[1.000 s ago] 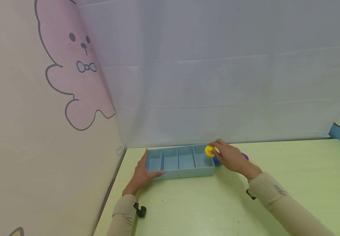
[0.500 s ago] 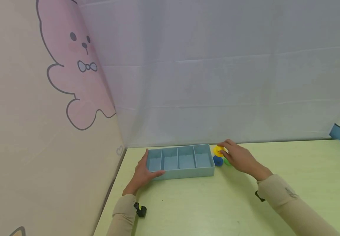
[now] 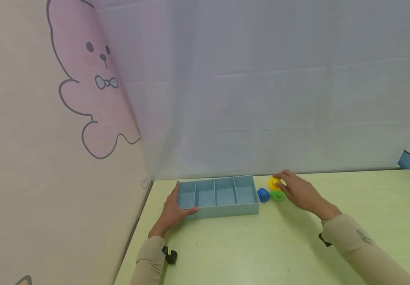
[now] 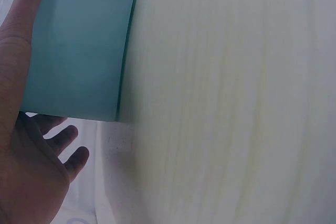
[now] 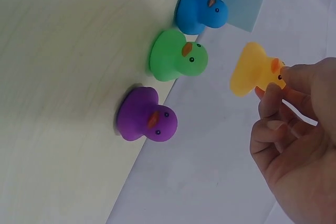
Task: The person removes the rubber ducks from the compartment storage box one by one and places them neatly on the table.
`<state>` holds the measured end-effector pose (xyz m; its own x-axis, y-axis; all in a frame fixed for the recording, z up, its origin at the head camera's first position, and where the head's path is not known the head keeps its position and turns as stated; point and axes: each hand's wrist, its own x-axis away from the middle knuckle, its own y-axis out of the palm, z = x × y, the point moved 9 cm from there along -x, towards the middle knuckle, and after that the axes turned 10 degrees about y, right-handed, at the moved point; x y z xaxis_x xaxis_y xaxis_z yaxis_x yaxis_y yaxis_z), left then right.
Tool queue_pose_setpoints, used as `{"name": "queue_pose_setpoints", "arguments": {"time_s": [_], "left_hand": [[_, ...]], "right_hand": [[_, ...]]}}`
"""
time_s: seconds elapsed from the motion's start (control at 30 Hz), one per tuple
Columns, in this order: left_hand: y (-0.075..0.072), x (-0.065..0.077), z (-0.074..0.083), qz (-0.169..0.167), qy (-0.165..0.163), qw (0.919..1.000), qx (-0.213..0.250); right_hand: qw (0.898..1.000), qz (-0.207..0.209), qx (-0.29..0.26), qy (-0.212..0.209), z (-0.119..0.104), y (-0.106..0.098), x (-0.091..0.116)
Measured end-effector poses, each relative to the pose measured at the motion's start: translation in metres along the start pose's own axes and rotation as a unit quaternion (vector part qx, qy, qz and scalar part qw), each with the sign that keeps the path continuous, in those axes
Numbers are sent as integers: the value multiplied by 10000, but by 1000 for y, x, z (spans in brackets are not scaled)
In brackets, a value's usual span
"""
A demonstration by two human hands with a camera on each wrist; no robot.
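Note:
A light-blue divided box [image 3: 218, 211] stands on the table, its compartments in a row. My left hand [image 3: 170, 213] holds its left end, thumb along the front wall and fingers at the end wall. In the left wrist view that hand [image 4: 31, 166] shows beside the box wall [image 4: 79, 51]. My right hand [image 3: 301, 194] pinches a yellow rubber duck [image 3: 273, 183] by its head. In the right wrist view the yellow duck [image 5: 249, 72] is held off the table. Blue [image 5: 194, 14], green [image 5: 170, 56] and purple [image 5: 139, 114] rubber ducks stand in a line below it.
The pale yellow-green table [image 3: 240, 253] meets a white sheet [image 3: 261, 99] at the back. A side wall with a pink bear drawing [image 3: 98, 99] rises at the left. The blue duck [image 3: 263, 194] stands close to the box's right end.
My right hand has moved right with the yellow duck, from over the box's right compartment to behind the green duck. The blue and green ducks have come into view. My left hand stays put.

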<state>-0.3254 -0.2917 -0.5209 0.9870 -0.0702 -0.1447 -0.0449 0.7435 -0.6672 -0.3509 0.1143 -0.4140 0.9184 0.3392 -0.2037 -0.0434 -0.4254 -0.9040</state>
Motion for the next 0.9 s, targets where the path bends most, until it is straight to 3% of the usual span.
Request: {"name": "queue_pose_setpoints", "arguments": {"time_s": [0.9], "left_hand": [[2, -1, 0, 40, -9, 10000, -50]], "right_hand": [[9993, 322, 163, -53, 53, -12, 13]]}}
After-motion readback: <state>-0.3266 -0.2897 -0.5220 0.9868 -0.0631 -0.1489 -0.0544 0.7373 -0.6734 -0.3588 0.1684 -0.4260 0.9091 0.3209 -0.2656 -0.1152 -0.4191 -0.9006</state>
